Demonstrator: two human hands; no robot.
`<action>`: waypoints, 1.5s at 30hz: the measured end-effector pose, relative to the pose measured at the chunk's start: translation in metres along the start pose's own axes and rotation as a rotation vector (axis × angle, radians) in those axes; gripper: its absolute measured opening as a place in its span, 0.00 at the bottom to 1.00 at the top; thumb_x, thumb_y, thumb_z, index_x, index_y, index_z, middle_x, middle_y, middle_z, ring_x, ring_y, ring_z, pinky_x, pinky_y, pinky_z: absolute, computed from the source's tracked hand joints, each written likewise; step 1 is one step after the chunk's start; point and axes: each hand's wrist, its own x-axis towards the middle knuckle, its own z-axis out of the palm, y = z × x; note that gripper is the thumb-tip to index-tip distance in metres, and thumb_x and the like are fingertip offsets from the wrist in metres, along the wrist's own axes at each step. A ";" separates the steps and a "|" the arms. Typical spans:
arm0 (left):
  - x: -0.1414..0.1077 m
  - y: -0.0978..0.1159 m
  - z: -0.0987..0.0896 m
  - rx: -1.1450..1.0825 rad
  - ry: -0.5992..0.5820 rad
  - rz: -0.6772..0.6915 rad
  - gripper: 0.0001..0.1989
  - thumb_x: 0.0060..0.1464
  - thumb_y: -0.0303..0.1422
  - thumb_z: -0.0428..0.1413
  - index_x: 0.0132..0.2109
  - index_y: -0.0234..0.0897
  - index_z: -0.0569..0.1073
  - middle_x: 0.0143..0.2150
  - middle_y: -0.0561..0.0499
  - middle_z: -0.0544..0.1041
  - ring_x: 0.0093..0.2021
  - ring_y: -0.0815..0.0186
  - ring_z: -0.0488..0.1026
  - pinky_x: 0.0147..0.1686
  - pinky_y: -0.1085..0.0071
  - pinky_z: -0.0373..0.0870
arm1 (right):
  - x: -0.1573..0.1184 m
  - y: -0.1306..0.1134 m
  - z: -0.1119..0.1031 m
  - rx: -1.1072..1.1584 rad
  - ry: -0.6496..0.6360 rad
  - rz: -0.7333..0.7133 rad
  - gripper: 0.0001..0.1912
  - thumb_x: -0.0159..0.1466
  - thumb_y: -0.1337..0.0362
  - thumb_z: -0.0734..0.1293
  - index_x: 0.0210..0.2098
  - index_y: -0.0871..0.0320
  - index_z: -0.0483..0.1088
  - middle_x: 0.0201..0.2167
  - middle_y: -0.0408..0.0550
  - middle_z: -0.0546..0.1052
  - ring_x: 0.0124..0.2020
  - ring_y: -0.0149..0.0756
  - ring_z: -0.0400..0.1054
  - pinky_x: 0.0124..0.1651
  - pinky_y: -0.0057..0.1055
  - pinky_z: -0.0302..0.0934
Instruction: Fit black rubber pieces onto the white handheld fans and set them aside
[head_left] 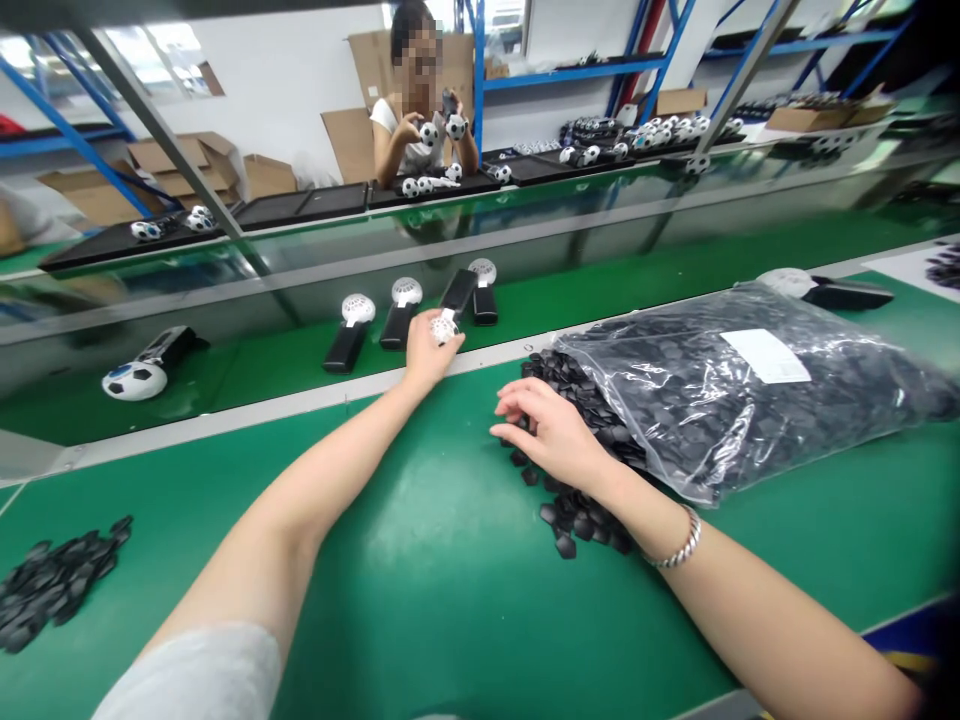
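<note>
My left hand (429, 352) is closed around the white slotted ball head of a handheld fan (457, 292), at the edge of the green belt. The fan's black handle points up and away. Just beside it lie other fans with white round heads and black handles: one on the right (484, 300), two on the left, the nearer being a fan (396, 322). My right hand (551, 432) hovers at a heap of small black pentagon pieces (577, 510), fingers loosely curled and thumb apart. Nothing shows between those fingers.
A clear plastic bag (750, 400) full of black pieces lies on the right, spilling from its mouth. Another black pile (60, 580) is at the left. A football-patterned fan (139, 375) rests on the belt. Across the line, a person (424, 120) holds ball-headed items.
</note>
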 end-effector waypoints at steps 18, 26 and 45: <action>0.051 -0.029 -0.035 0.357 -0.195 -0.328 0.34 0.43 0.35 0.56 0.57 0.31 0.57 0.49 0.38 0.70 0.48 0.50 0.68 0.44 0.60 0.65 | 0.001 0.007 -0.005 -0.439 -0.307 0.206 0.07 0.58 0.69 0.63 0.35 0.57 0.71 0.36 0.48 0.71 0.37 0.35 0.67 0.38 0.26 0.57; -0.072 0.005 -0.119 0.089 -0.394 -0.140 0.30 0.47 0.38 0.53 0.58 0.40 0.56 0.52 0.47 0.67 0.47 0.58 0.68 0.47 0.62 0.64 | 0.003 0.010 -0.005 -0.421 -0.314 0.177 0.08 0.58 0.71 0.61 0.31 0.59 0.72 0.33 0.48 0.71 0.35 0.32 0.66 0.38 0.25 0.56; -0.113 0.045 -0.082 0.166 -0.636 0.164 0.36 0.45 0.38 0.56 0.61 0.40 0.53 0.60 0.45 0.57 0.58 0.56 0.56 0.55 0.59 0.56 | -0.005 -0.019 -0.001 0.007 -0.122 -0.090 0.02 0.57 0.68 0.65 0.29 0.60 0.69 0.28 0.43 0.71 0.30 0.27 0.64 0.35 0.24 0.57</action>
